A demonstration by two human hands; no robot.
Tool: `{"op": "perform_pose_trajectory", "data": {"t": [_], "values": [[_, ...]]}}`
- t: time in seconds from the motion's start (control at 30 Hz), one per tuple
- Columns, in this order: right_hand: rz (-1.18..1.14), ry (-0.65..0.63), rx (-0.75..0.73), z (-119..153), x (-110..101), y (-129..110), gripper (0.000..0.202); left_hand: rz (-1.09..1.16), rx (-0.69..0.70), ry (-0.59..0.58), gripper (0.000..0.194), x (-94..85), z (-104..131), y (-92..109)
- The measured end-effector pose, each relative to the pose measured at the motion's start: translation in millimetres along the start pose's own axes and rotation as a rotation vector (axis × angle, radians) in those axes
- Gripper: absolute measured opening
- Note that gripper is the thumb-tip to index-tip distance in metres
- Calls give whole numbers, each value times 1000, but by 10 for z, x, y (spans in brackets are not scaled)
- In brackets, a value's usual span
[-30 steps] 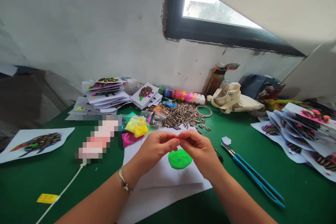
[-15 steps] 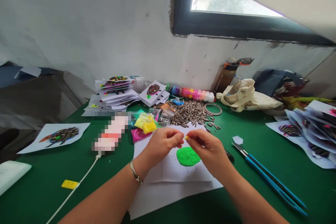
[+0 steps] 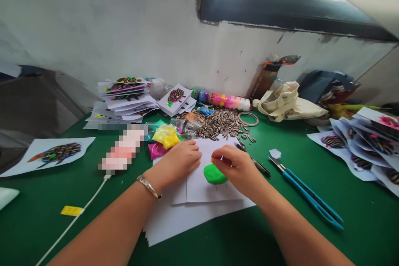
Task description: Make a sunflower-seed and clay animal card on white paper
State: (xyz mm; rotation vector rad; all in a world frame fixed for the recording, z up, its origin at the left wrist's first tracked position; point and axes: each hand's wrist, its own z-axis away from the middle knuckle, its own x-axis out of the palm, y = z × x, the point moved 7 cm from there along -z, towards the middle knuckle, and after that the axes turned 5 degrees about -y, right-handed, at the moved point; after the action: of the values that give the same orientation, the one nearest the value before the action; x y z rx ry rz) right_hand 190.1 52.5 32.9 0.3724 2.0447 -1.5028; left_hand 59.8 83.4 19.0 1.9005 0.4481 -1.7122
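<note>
Between the thumb and index finger of my right hand [image 3: 235, 166] is a small yellow piece of clay [image 3: 211, 160], just above the upper left edge of a flat green clay shape [image 3: 215, 174]. That shape is stuck on white paper [image 3: 199, 191], with thin drawn lines below it. My left hand [image 3: 181, 159] lies flat on the left part of the paper, fingers extended and holding nothing. Beyond it sit bags of yellow clay [image 3: 170, 137] and pink clay [image 3: 156, 150].
Sunflower seeds [image 3: 221, 124] lie behind the paper. Blue-handled tweezers [image 3: 308, 193] and black scissors [image 3: 260, 166] are on the right. Paper stacks [image 3: 124, 99] stand at the back left, others [image 3: 370, 141] at far right. A white cable [image 3: 75, 220] crosses the left side.
My hands have moved apart. The left has come down onto the paper with its fingers spread out; the right has lowered toward the green shape with the yellow piece. The camera view has shifted.
</note>
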Motion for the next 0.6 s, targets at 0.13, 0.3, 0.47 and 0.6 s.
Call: {"op": "perform_pose_trajectory", "data": {"t": [0.13, 0.3, 0.47, 0.6], "values": [[99, -103, -16, 12, 161, -18, 15, -12, -6, -20, 20, 6, 2, -17], [243, -144, -88, 42, 320, -83, 19, -12, -22, -17, 21, 29, 8, -16], [343, -134, -142, 48, 420, -80, 20, 14, -39, -1, 22, 24, 18, 2], [419, -155, -133, 45, 494, -25, 17, 39, -37, 1, 23, 29, 34, -12]]}}
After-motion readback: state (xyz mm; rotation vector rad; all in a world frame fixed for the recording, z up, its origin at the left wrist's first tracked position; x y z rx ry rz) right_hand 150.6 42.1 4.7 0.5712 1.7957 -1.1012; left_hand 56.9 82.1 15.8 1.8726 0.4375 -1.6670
